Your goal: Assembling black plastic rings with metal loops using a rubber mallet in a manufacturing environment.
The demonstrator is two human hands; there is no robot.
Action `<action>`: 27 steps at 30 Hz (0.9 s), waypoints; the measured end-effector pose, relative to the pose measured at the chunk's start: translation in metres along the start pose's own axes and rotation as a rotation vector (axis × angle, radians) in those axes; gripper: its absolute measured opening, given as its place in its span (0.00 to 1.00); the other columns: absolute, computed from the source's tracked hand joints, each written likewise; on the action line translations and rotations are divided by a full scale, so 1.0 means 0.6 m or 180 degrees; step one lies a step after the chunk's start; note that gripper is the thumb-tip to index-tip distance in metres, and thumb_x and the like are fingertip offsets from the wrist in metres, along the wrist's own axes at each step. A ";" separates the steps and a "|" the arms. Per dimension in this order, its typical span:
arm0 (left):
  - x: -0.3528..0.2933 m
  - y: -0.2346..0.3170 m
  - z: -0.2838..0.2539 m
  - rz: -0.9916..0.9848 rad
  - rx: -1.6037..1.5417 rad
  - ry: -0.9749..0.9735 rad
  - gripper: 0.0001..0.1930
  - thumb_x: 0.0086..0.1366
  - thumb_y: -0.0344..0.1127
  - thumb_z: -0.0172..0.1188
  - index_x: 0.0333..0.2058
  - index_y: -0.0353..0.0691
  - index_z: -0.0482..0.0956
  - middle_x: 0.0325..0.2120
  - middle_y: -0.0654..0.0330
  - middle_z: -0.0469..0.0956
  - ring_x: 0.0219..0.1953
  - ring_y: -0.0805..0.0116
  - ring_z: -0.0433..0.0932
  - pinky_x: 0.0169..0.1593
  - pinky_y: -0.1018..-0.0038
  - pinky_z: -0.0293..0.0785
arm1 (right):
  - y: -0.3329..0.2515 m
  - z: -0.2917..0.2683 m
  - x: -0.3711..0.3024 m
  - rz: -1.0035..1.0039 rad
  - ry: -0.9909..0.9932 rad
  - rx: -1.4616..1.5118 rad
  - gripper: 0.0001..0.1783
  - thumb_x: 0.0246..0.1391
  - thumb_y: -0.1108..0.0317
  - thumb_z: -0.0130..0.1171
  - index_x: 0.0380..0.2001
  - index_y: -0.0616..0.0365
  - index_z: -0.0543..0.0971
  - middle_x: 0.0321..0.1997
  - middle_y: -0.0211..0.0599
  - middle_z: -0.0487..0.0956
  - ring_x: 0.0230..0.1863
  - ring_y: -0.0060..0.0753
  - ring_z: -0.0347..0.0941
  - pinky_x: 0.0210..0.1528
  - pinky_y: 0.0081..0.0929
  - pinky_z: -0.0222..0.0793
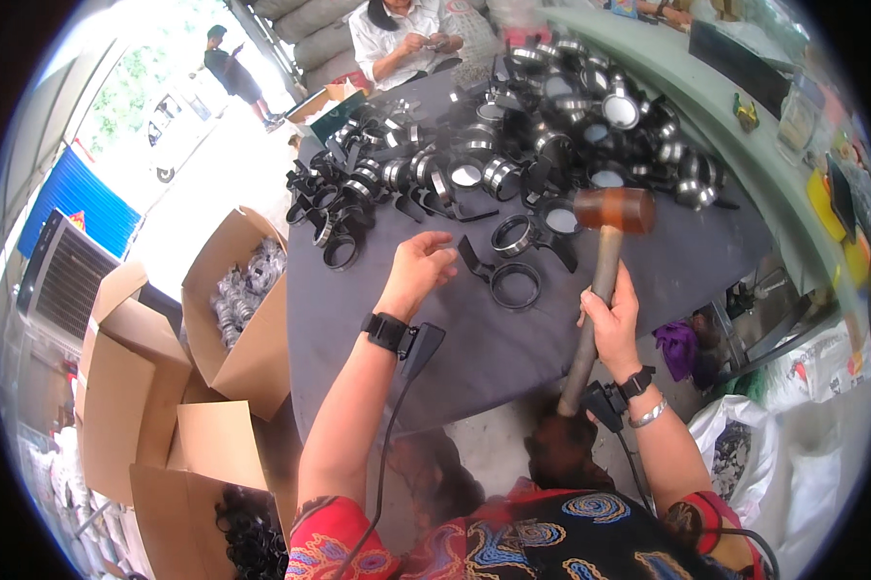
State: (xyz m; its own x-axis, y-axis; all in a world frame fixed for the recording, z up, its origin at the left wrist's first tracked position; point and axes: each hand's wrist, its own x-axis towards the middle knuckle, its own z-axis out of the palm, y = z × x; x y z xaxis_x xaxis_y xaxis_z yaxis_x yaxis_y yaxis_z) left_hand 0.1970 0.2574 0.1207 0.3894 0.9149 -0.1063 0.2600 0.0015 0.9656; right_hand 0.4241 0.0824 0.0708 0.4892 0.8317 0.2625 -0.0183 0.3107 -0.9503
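My right hand (613,317) is wrapped round the wooden handle of a mallet (617,210), whose orange-brown head is raised over the right part of the dark table (397,372). Over the table's middle, my left hand (420,269) has its fingers loosely bent and apart, with nothing visible in them. Just right of it lies a black ring with a strap-like arm (516,286). A second ring piece (515,235) with a bright metal inner band rests behind that one. Beyond both hands spreads a large heap of similar black and silver ring pieces (474,140).
Cardboard boxes stand left of the table; one (213,338) holds silvery rings, another (155,512) black parts. A seated person (406,43) works at the far side, and another person (232,72) stands outside. A green-topped bench (745,155) runs along the right. White sacks (745,449) sit lower right.
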 end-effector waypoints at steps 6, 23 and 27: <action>-0.037 0.031 0.007 0.2939 0.3317 0.1122 0.23 0.46 0.22 0.54 0.45 0.45 0.77 0.46 0.57 0.75 0.51 0.56 0.71 0.44 0.63 0.72 | -0.002 0.029 -0.005 0.0065 -0.0042 -0.0114 0.34 0.52 0.72 0.56 0.63 0.59 0.60 0.37 0.30 0.71 0.28 0.17 0.69 0.26 0.20 0.71; -0.208 -0.040 -0.024 0.1824 0.2829 -0.0275 0.08 0.51 0.33 0.56 0.26 0.34 0.77 0.27 0.49 0.76 0.33 0.46 0.75 0.38 0.56 0.71 | 0.019 0.001 -0.006 -0.0159 -0.0057 0.0050 0.34 0.53 0.76 0.50 0.64 0.62 0.57 0.31 0.30 0.69 0.25 0.19 0.66 0.24 0.20 0.69; -0.339 -0.092 -0.061 0.0753 0.1038 0.0017 0.17 0.66 0.42 0.52 0.26 0.33 0.75 0.17 0.55 0.72 0.24 0.61 0.75 0.30 0.64 0.69 | 0.011 0.002 -0.014 -0.0144 -0.0013 -0.0008 0.32 0.54 0.75 0.51 0.64 0.62 0.58 0.30 0.29 0.69 0.25 0.19 0.66 0.24 0.20 0.68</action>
State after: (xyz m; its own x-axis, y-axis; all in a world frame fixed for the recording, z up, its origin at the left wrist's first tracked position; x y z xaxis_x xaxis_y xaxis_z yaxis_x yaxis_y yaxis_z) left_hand 0.0713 0.0860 0.0979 0.4680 0.8766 0.1121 0.4307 -0.3370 0.8372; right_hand 0.4188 0.0782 0.0626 0.4860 0.8186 0.3059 0.0060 0.3470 -0.9379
